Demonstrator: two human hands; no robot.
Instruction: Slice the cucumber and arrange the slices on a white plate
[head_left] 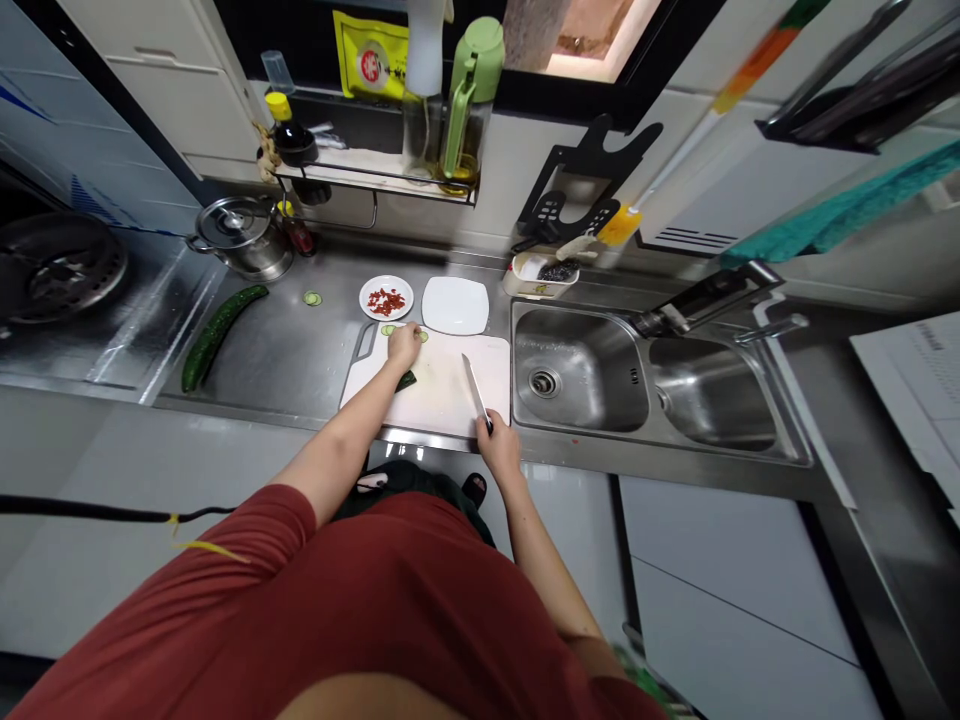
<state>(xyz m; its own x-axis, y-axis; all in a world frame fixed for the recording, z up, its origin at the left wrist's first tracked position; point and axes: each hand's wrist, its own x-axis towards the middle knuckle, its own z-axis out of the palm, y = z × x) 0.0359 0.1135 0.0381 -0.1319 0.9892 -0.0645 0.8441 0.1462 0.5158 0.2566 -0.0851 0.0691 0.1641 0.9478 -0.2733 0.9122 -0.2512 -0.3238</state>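
Note:
A white cutting board (pixel 450 400) with a grey handle lies on the steel counter. Over its far left part, my left hand (pixel 404 345) is closed with fingertips down among thin cucumber slices (pixel 388 329); the fingers partly hide what they pinch. Beneath my left wrist a dark green cucumber piece (pixel 406 381) rests on the board, partly covered by the forearm. At the board's near right edge, my right hand (pixel 496 440) grips the black handle of a kitchen knife (pixel 474 385). Its blade points away from me over the board.
Beyond the board stand a plate of chopped red pieces (pixel 386 283) and a white square plate (pixel 455 305). Leftward lie a whole cucumber (pixel 217 335), more slices (pixel 312 298) and a lidded pot (pixel 244 238). A double sink (pixel 592 425) adjoins the board's right side.

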